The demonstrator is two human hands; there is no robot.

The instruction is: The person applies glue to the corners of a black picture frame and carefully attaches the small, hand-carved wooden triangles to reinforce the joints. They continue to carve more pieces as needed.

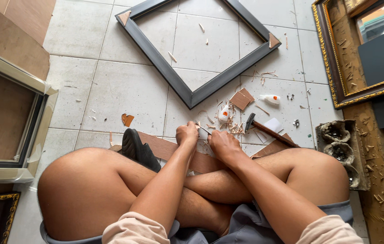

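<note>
A: What do the hands hold?

B: The left hand (186, 134) and right hand (221, 143) each grip closed on a small pale piece (203, 133), over a wooden strip (169, 149) on the floor (124, 90).

A: How far along?

B: Shavings (232, 124) lie scattered; the dark frame (196, 90) looks assembled; the hammer (266, 130) lies aside.

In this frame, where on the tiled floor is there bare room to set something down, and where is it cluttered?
Bare tile lies left of the dark grey frame, between it and the silver frame, with only an orange scrap there. Tile inside the grey frame holds a few chips. Crowded: ahead of the left hand and right hand, with glue bottles, hammer and shavings.
</note>
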